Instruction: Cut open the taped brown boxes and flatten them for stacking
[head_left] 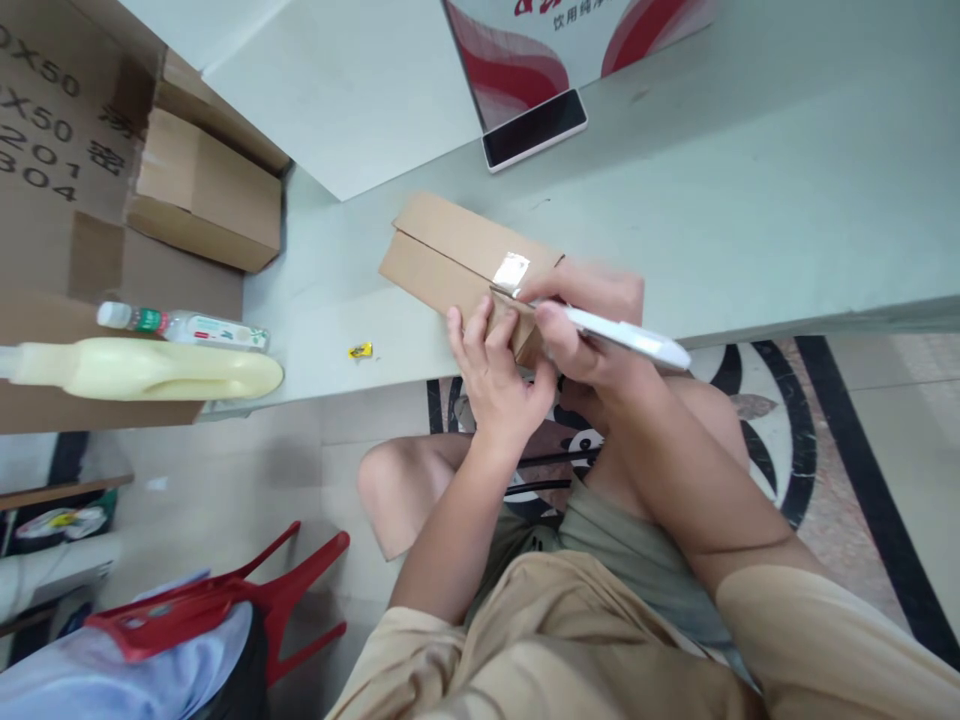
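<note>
A small brown cardboard box (442, 240) lies at the near edge of the table, its lid seam running lengthwise and a shiny piece of clear tape (511, 270) across the seam. My left hand (499, 375) holds the box's near end, fingers on top and thumb by the end face. In my right hand (592, 320) is a white-handled utility knife (630, 338), gripped with its thin blade pointing left along the seam beside the tape. The blade tip is at the seam; how deep it sits cannot be made out.
A dark-screened white device (535, 130) lies by a large white and red carton (517, 60). At left are another cardboard box (210, 190), a water bottle (202, 328) and a pale yellow bottle (150, 368). A small yellow item (360, 350) lies nearby; a red stool (277, 600) stands below.
</note>
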